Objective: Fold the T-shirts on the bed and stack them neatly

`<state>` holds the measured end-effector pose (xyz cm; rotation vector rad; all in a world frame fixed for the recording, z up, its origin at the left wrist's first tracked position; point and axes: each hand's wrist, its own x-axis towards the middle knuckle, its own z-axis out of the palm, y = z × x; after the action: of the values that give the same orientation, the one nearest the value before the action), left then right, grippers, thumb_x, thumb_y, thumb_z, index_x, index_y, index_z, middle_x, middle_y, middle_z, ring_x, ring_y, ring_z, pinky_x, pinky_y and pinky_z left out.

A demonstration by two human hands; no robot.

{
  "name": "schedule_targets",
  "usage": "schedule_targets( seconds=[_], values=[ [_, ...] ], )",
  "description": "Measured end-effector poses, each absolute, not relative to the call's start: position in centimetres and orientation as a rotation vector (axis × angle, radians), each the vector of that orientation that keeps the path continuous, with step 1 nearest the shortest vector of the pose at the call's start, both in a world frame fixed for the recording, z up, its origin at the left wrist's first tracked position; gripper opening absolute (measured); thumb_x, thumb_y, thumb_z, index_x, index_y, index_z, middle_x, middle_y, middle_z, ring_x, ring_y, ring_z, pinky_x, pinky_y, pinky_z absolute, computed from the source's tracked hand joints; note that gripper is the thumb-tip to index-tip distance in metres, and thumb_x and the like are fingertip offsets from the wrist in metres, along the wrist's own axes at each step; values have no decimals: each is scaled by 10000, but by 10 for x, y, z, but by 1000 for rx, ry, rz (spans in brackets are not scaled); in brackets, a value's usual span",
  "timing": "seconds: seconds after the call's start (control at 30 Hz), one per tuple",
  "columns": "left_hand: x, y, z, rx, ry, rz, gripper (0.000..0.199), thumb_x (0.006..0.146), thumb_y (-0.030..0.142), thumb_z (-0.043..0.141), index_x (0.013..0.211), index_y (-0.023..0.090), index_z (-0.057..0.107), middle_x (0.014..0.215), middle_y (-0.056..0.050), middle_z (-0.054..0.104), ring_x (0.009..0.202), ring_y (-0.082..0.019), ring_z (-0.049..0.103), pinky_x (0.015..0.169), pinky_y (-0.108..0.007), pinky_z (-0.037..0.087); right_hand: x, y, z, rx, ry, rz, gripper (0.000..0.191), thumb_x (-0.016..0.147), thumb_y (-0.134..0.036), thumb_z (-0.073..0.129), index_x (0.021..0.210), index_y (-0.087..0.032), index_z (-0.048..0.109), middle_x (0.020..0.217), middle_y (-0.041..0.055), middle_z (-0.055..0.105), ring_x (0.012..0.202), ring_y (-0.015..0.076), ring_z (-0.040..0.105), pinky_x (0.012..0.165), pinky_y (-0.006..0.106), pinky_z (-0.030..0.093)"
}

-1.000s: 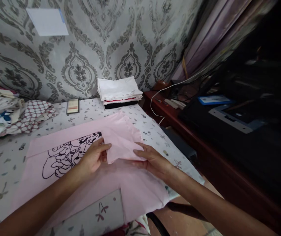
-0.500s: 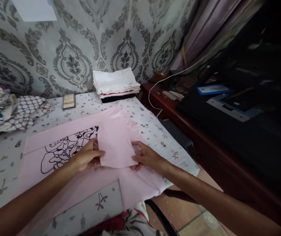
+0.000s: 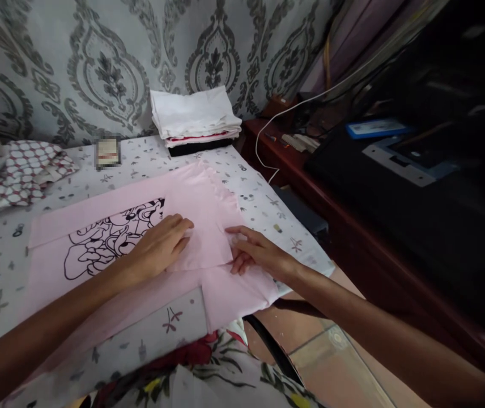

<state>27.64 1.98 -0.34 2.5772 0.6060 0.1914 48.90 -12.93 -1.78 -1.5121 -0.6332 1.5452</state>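
Note:
A pink shirt (image 3: 110,314) with a black line cartoon print lies spread on the bed, partly folded inward. Its sleeve (image 3: 208,243) lies turned over onto the body, next to the print. My left hand (image 3: 164,241) rests palm down on the left part of this sleeve, fingers stretched over the cloth and the thumb beneath them. At the sleeve's right edge, my right hand (image 3: 255,249) touches the fabric with its fingers apart and loosely bent. The fingertips of neither hand appear closed around the cloth.
A stack of folded clothes (image 3: 195,116) stands by the patterned curtain (image 3: 110,73). Crumpled clothes (image 3: 30,170) lie at the left, near a small blurred box (image 3: 107,153). A dark red desk (image 3: 293,170) with a white cable (image 3: 263,136) runs along the right side.
The sleeve flap, held up between both hands before, now lies flatter on the shirt. My left hand has turned palm down onto it, and my right fingers have loosened. The view has tilted down slightly.

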Motion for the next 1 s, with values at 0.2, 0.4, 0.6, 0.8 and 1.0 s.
schedule_targets(
  seconds=[0.2, 0.4, 0.6, 0.8, 1.0],
  values=[
    [290, 60, -24, 2672, 506, 285, 331, 994, 326, 368, 1181, 171, 593, 1220, -140, 585, 1138, -289, 524, 1000, -457, 435, 489, -143, -24, -1519, -564, 1534, 327, 997, -241, 450, 1318, -180, 448, 671, 24, 721, 539, 152, 694, 508, 224, 535],
    [289, 99, -29, 2639, 674, 466, 314, 977, 327, 374, 1116, 167, 607, 1089, -123, 620, 1050, -271, 560, 949, -439, 464, 502, -138, -14, -1599, -737, 1429, 358, 913, -353, 583, 1216, -168, 541, 657, 9, 715, 470, 123, 628, 438, 196, 447],
    [253, 122, -24, 2562, 921, 560, 349, 962, 398, 371, 1112, 190, 609, 1110, -121, 644, 1068, -282, 601, 930, -412, 485, 528, -38, -4, -1687, -943, 1121, 157, 847, -300, 667, 940, -174, 655, 706, 0, 689, 520, 105, 640, 446, 182, 452],
    [181, 163, -24, 2672, 1275, 534, 408, 929, 410, 355, 1111, 177, 636, 1169, -158, 663, 1128, -333, 593, 980, -465, 471, 545, 89, -17, -1996, -965, 822, 173, 860, -210, 619, 694, -159, 619, 559, 7, 620, 539, 120, 617, 487, 186, 421],
    [118, 185, -29, 2652, 1612, 368, 419, 926, 461, 331, 1012, 183, 631, 1053, -159, 672, 1034, -346, 616, 895, -462, 481, 561, 144, -30, -2262, -1054, 604, 128, 802, -222, 664, 692, -157, 678, 632, 52, 663, 704, 185, 651, 633, 246, 462]
  ],
)
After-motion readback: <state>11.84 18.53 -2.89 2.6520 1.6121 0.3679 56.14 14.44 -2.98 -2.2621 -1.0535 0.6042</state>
